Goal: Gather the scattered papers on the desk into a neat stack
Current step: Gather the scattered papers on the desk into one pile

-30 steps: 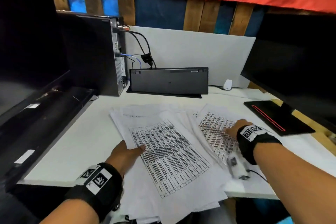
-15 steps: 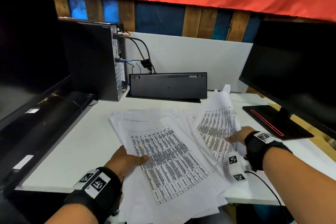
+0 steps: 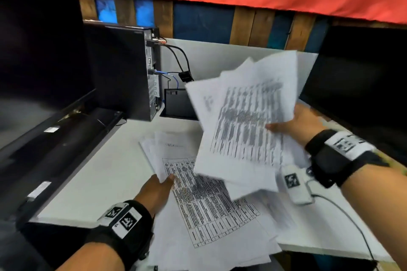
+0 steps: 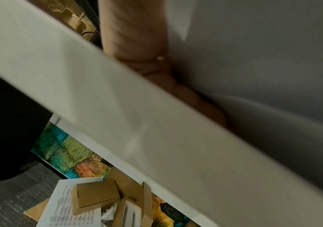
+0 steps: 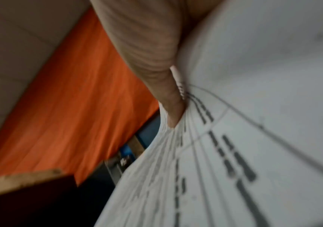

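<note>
A loose pile of printed sheets lies on the white desk and hangs over its front edge. My left hand pinches the pile's left edge, thumb on top and fingers beneath. The left wrist view shows those fingers under the paper, beyond the desk edge. My right hand holds a fanned, blurred sheaf of sheets in the air over the pile's right side. In the right wrist view the thumb presses on the sheaf.
A dark monitor and its black base fill the left, another monitor the right. A PC tower and a black keyboard on edge stand at the back. Cardboard boxes lie under the desk.
My right hand has lifted a sheaf of sheets off the desk's right side and swung it up and left over the pile. The left hand keeps its hold on the pile's edge.
</note>
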The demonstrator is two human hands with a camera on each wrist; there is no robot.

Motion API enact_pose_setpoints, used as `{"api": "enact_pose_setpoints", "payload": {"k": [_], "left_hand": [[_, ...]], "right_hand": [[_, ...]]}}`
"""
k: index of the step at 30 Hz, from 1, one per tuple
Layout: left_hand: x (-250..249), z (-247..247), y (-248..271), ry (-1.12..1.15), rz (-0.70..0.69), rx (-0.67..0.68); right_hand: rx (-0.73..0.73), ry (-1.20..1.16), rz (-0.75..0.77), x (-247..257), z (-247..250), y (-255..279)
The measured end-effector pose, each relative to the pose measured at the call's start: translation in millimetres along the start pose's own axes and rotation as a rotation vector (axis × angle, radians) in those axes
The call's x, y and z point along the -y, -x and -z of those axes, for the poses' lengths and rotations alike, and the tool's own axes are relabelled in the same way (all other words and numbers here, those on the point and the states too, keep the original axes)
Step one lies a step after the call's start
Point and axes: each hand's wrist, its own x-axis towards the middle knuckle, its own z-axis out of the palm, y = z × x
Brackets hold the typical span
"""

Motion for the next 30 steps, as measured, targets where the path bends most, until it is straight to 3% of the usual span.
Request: {"api": "enact_pose_setpoints", "payload": {"k": [3, 7, 9, 11, 14, 18, 22, 24, 26, 28, 30], "left_hand": [[-3, 2, -3, 0.125, -0.019, 0.027], [-4, 3, -1, 0.396, 0.028, 0.217], [7, -2, -13, 0.383, -0.001, 0.22], [17, -6, -24, 0.328, -0.026, 0.136], [2, 0, -6, 0.264, -0.011, 0.13], [7, -1, -6, 0.168, -0.011, 0.106], [4, -3, 6, 0.271, -0.107, 0.189], [2, -2, 9, 0.273, -0.225, 0.187], [-9, 3, 20, 0.283, -0.346, 0.144], [-28, 11, 32, 0.32, -0.448, 0.136], [-53, 23, 47, 0.372, -0.558, 0.181]], "right_hand": [[0.186, 0.037, -0.136, -30, -49, 12], [0.447, 0.284, -0.301, -55, -87, 26], [0.502, 0.487, -0.254, -62, -98, 34], [0.529, 0.637, -0.167, -64, -106, 45], [0.626, 0.646, -0.106, -66, -109, 56], [0.51, 0.597, -0.238, -71, -95, 53], [0.658, 0.542, -0.214, -69, -93, 60], [0.655, 0.481, -0.24, -71, -88, 61], [0.552, 0.382, -0.289, -79, -77, 55], [0.418, 0.198, -0.315, -87, -63, 49], [0.373, -0.063, -0.289, -86, -47, 44]]}}
